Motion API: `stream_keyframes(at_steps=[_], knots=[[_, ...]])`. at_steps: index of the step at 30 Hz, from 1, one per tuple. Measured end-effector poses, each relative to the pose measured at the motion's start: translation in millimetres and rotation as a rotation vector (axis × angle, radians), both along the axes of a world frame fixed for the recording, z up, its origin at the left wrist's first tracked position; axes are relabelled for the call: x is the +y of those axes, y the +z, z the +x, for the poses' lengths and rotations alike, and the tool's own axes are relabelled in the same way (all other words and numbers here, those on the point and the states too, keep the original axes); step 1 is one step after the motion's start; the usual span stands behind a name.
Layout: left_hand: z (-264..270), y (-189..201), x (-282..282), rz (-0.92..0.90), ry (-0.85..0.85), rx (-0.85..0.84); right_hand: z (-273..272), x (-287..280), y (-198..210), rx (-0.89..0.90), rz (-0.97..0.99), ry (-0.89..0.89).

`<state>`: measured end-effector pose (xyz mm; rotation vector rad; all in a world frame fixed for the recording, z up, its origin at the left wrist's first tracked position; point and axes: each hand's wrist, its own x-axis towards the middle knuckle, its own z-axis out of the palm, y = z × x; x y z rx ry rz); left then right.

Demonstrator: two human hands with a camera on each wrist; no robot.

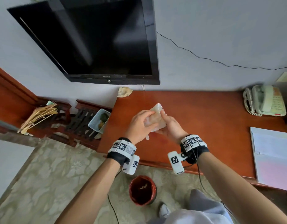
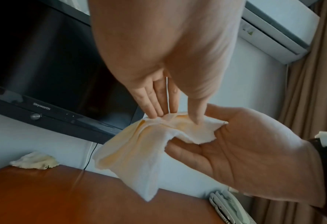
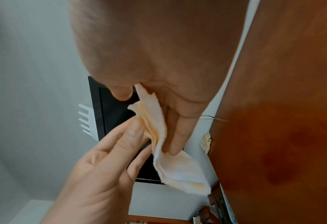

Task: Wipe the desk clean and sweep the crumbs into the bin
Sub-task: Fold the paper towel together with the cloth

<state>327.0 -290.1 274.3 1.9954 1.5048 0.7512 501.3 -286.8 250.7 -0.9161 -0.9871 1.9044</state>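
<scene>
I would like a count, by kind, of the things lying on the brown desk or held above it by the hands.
Pale cloths: 2, one folded cloth held by both hands, one crumpled cloth at the desk's back corner
Pale corded telephone: 1
White paper folder: 1
Total: 4

Both my forearms reach up from the bottom of the head view and meet at centre frame. My left hand (image 1: 140, 125) sits left of centre, fingers nearly straight, fingertips (image 2: 155, 112) and thumb pinching the folded white cloth with yellowish stains (image 1: 156, 116). My right hand (image 1: 171, 126) is turned palm-up just right of it, fingers curled under the cloth. Each wrist wears a black band with white marker blocks.
</scene>
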Motion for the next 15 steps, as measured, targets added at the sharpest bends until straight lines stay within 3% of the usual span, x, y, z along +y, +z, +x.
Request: stream_keyframes(at_steps=[7, 11, 15], knots=[[-34, -12, 17, 0.143, 0.017, 0.226, -36, 22, -6, 0.063, -0.050, 0.053], [-52, -14, 44, 0.191, 0.124, 0.174, -49, 53, -19, 0.041, -0.024, 0.109], [-73, -12, 84, 0.114, 0.264, 0.135, -65, 101, -32, -0.029, 0.041, 0.127]])
